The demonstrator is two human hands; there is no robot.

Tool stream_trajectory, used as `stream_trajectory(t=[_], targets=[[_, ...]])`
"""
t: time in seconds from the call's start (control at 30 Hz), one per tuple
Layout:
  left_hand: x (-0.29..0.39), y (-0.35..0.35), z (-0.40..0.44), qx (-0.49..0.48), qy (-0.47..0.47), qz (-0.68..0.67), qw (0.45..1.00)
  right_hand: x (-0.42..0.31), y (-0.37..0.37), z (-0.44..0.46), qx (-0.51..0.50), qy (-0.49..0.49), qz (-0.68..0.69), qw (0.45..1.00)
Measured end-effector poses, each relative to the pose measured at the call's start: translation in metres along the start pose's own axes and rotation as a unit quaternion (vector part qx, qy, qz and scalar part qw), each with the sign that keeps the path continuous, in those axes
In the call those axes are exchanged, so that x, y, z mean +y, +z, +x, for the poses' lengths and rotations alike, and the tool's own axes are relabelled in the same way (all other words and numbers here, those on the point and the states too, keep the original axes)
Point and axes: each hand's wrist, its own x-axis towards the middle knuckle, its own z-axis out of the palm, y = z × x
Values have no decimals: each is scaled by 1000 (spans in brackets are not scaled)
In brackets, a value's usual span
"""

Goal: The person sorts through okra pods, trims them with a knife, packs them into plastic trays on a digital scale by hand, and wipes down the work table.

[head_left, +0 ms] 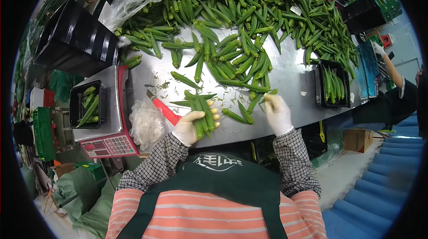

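My left hand (189, 127), in a white glove, is closed around a small bunch of okra pods (203, 113), their stem ends pointing down towards me. To its right, my gloved right hand (277, 113) has its fingers pinched at the end of an okra pod (252, 87) at the near edge of the pile. A few loose okra pods (238, 115) lie on the metal table between both hands. Beside my left hand rests a knife with a red handle (166, 111), its blade pointing away.
A large okra heap (263, 2) covers the far table. At left, a scale (107, 146) carries a black tray (104, 105) with okra, near crumpled clear plastic (146, 125). Another okra-filled tray (320, 88) stands at right. A co-worker's arm (392, 70) reaches in at far right.
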Motion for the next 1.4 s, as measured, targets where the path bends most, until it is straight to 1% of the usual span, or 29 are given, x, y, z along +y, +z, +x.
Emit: stream_trajectory(t=[0.07,0.1,0.17,0.27,0.37,0.47,0.57,0.6,0.63,0.67,0.7,0.73,0.83,0.9,0.93,1.0,1.03,1.1,1.13,1.23,1.27,1.3,1.37,1.4], targets=[[1,-3,-3,13,21,0,1000,3,5,-24,-62,21,15,998],[-1,-5,-4,25,23,-3,999,-6,9,-32,-104,26,-3,994],[-3,-10,-4,48,31,-7,998,-11,27,-45,-103,-44,-95,989],[-4,-15,-4,42,19,-20,999,-27,43,-55,-87,-28,-171,981],[-5,-14,-2,44,13,-14,999,-17,53,-55,-58,-45,-175,982],[-6,-12,0,45,7,-14,999,-7,58,-50,-52,-78,-156,983],[-6,-12,0,43,4,-16,999,-8,56,-44,-45,44,16,998],[-6,-12,0,43,3,-17,999,-3,59,-43,-7,13,31,999],[-6,-13,0,45,4,-16,999,0,60,-42,-40,107,127,985],[-6,-13,0,46,4,-15,999,3,60,-41,-72,199,219,952],[-6,-14,0,47,4,-14,999,1,58,-37,-103,287,308,901],[-6,-14,0,53,2,-14,998,-9,47,-31,-112,350,401,839],[-9,-14,1,66,-2,-14,998,2,50,-34,-102,365,570,729],[-10,-14,1,71,-4,-15,997,2,48,-34,-118,361,621,685],[-9,-13,1,69,12,1,998,0,47,-34,-126,359,646,662],[-5,-9,0,64,42,32,997,-2,41,-32,-151,339,662,651],[-1,-6,-1,57,74,99,991,-3,38,-30,-163,329,670,645],[9,4,-2,43,137,231,962,-6,31,-26,-186,316,667,648],[13,14,-3,78,149,326,930,-7,28,-24,-198,309,665,650],[6,31,5,43,232,492,838,-11,23,-20,-254,300,675,624],[3,26,12,13,251,535,807,-12,24,-20,-267,301,679,614],[8,36,11,-22,272,654,706,-13,25,-19,-281,302,683,603],[11,49,14,-85,325,752,567,-17,25,-19,-293,311,692,582],[10,50,15,-97,305,766,557,-20,24,-19,-291,319,698,571]])
